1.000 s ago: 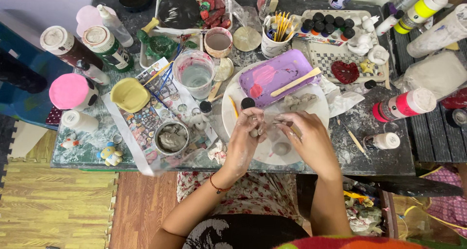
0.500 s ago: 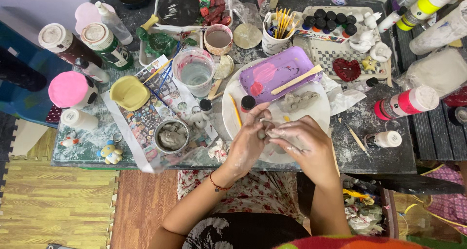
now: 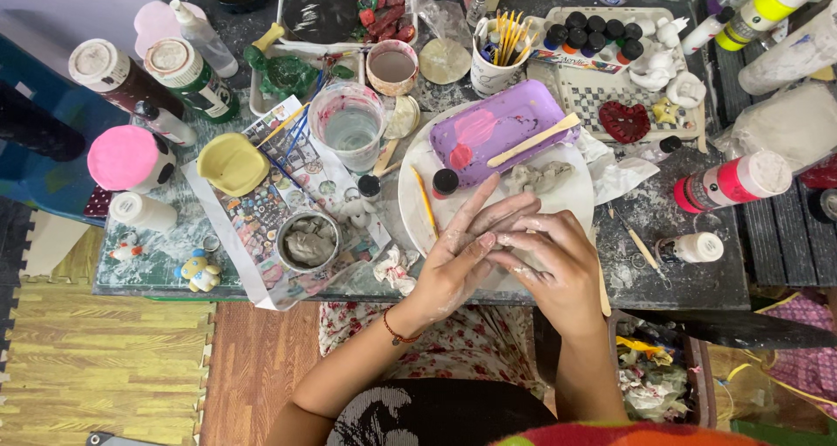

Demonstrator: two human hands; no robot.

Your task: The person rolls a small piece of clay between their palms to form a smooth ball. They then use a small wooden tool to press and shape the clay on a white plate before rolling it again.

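Observation:
My left hand (image 3: 462, 254) lies flat across the fingers of my right hand (image 3: 554, 272), both smeared with pale clay and pressed together over the near edge of a white plate (image 3: 410, 202). The grey clay lump between the palms is hidden. On the plate rest a purple tray (image 3: 506, 128) with a wooden stick (image 3: 534, 139), a grey clay piece (image 3: 540, 177), a small black-capped bottle (image 3: 445, 182) and a yellow pencil (image 3: 425, 204). A tin of grey clay (image 3: 308, 241) stands left of my hands.
The glass table is crowded: a water cup (image 3: 350, 128), a yellow bowl (image 3: 231, 163), a pink-lidded jar (image 3: 131, 158), a cup of brushes (image 3: 501, 54), paint pots (image 3: 593, 32) and a pink bottle (image 3: 732, 180) lying at the right. The table's front edge (image 3: 218, 289) is close to my lap.
My fingers were pinching a grey clay lump over the plate. Now the left hand has flattened over the right, and the lump is covered between them.

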